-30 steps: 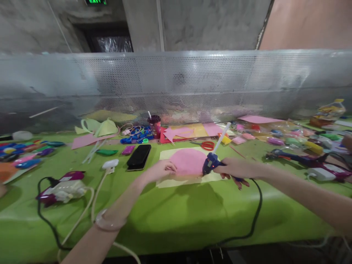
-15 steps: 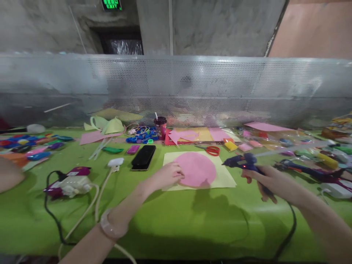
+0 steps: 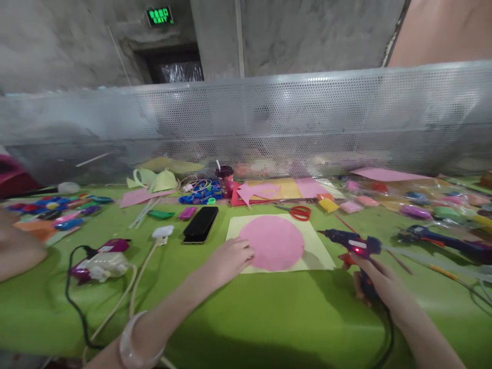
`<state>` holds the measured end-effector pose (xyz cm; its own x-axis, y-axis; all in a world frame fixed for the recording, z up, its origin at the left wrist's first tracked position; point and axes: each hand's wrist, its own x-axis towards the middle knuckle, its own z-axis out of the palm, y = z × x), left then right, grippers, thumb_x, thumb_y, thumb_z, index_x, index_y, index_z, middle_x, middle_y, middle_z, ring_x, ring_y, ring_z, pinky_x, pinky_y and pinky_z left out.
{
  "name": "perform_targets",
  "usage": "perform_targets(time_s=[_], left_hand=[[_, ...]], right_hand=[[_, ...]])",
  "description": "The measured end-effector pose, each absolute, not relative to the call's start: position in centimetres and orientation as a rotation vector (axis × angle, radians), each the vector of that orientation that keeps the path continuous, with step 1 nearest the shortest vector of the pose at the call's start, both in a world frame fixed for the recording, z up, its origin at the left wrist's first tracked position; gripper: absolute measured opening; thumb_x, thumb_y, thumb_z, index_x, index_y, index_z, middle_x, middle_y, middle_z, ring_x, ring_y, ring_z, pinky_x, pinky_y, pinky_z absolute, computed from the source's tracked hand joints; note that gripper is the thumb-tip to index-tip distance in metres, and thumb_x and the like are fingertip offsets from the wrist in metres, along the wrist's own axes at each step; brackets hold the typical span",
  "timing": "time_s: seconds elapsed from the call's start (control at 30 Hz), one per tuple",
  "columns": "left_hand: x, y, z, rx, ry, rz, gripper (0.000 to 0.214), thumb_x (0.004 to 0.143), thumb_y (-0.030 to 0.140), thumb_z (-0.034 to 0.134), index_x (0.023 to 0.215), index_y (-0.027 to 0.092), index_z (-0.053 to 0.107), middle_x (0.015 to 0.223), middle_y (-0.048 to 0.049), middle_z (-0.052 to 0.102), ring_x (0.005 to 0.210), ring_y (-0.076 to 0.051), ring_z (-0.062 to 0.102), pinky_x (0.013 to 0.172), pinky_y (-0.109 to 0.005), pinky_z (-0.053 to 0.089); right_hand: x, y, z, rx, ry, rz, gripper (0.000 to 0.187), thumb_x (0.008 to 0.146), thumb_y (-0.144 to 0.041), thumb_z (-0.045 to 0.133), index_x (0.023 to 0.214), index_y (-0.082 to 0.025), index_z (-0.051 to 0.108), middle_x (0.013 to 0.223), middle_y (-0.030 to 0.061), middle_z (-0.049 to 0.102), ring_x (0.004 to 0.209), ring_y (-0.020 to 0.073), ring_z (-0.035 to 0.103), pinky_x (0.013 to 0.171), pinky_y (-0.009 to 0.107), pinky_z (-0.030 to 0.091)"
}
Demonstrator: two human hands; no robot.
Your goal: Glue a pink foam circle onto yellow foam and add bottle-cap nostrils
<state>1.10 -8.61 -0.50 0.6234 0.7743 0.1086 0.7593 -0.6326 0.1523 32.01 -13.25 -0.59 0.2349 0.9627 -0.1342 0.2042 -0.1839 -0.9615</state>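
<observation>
My right hand (image 3: 371, 279) is wrapped round the handle of a dark blue hot glue gun (image 3: 348, 241), whose red light is lit and whose nozzle points left. A glue stick and a dark cord trail from the gun. My left hand (image 3: 232, 256), with a pale bangle on the wrist, lies with its fingers on the left edge of a pink paper circle (image 3: 272, 241). The circle rests on a pale yellow sheet (image 3: 319, 259). Between the nozzle and the circle there is a gap.
Red-handled scissors (image 3: 300, 212) lie behind the sheet; a black phone (image 3: 200, 224) is to the left. A power adapter (image 3: 102, 264) with cords, a drink cup (image 3: 225, 180) and another glue gun (image 3: 442, 238) surround the work. Another person's arm (image 3: 19, 251) shows at far left.
The glue gun in my right hand has moved right and slightly down, away from the pink circle. My left hand stays at the circle's left edge. The view has tilted slightly.
</observation>
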Motion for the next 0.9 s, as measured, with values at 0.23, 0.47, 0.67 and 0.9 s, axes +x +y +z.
perform_targets(time_s=[0.23, 0.47, 0.67, 0.9], left_hand=[[3.3, -8.9, -0.9, 2.732, 1.15, 0.335, 0.02, 0.089, 0.018, 0.046, 0.098, 0.018, 0.064, 0.098, -0.0054, 0.06, 0.092, -0.018, 0.056, 0.081, -0.031, 0.044], [3.3, -8.6, 1.0, 2.643, 1.079, 0.363, 0.021, 0.088, 0.023, 0.044, 0.102, 0.021, 0.06, 0.103, -0.004, 0.06, 0.099, -0.017, 0.054, 0.086, -0.03, 0.043], [3.4, -8.8, 0.7, 2.736, 1.359, 0.355, 0.036, 0.09, 0.039, 0.039, 0.113, 0.017, 0.055, 0.113, -0.0097, 0.058, 0.11, -0.025, 0.049, 0.096, -0.041, 0.037], [0.3, -9.1, -1.7, 2.56, 1.729, 0.134, 0.093, 0.074, 0.075, 0.036, 0.146, 0.021, 0.013, 0.143, -0.0181, 0.032, 0.125, -0.039, 0.037, 0.098, -0.049, 0.032]], right_hand=[[32.5, -13.1, -1.3, -1.603, -1.152, 1.057, 0.046, 0.07, -0.059, 0.053, 0.084, -0.015, 0.057, 0.036, -0.0036, 0.049, 0.033, 0.013, 0.046, 0.033, 0.023, 0.035], [33.0, -13.1, -1.8, -1.602, -1.2, 1.118, 0.049, 0.071, -0.057, 0.053, 0.094, -0.013, 0.058, 0.037, -0.0043, 0.05, 0.035, 0.0144, 0.049, 0.034, 0.023, 0.038], [32.6, -13.3, -1.4, -1.592, -1.147, 1.08, 0.049, 0.07, -0.055, 0.056, 0.095, -0.013, 0.059, 0.036, -0.0042, 0.05, 0.035, 0.0142, 0.049, 0.033, 0.023, 0.037], [32.5, -14.0, -1.4, -1.486, -1.093, 1.043, 0.049, 0.068, -0.056, 0.059, 0.093, -0.014, 0.061, 0.037, -0.005, 0.048, 0.033, 0.0131, 0.046, 0.032, 0.022, 0.035]])
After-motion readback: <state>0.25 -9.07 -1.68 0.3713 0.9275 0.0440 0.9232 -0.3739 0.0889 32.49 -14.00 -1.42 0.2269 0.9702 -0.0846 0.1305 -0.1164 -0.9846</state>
